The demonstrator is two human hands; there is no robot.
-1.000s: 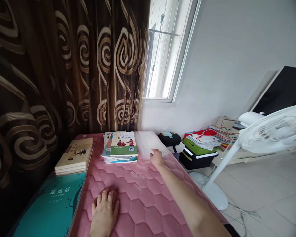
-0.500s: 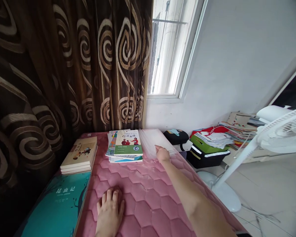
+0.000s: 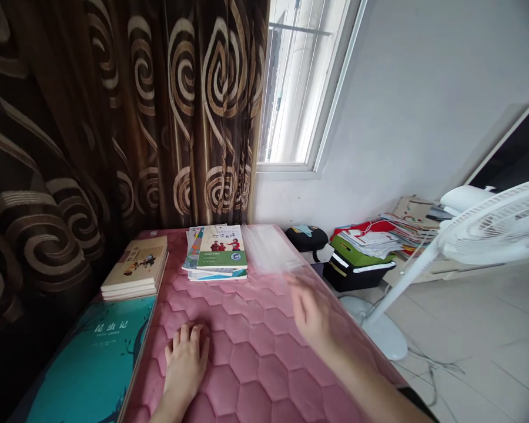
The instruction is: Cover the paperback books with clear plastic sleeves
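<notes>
My left hand (image 3: 187, 358) lies palm down on a pink quilted mattress (image 3: 255, 346), its fingers slightly spread and holding nothing. My right hand (image 3: 311, 308) is blurred by motion above the mattress's right side. Its fingers look loosely apart, and nothing shows in them. Just beyond it lies a translucent plastic sheet (image 3: 273, 249), flat near the far edge. Left of the sheet is a small stack of books, topped by a white and green book (image 3: 221, 247).
Along the left edge lie a large teal book (image 3: 86, 364) and a stack of beige books (image 3: 136, 265). A patterned curtain (image 3: 185, 117) hangs behind them. On the right stand a white fan (image 3: 392, 299) and a black and green storage box (image 3: 357, 270) with papers on top.
My right hand has come off the plastic sheet and drawn back toward me. My left hand stays on the mattress. The view has shifted slightly.
</notes>
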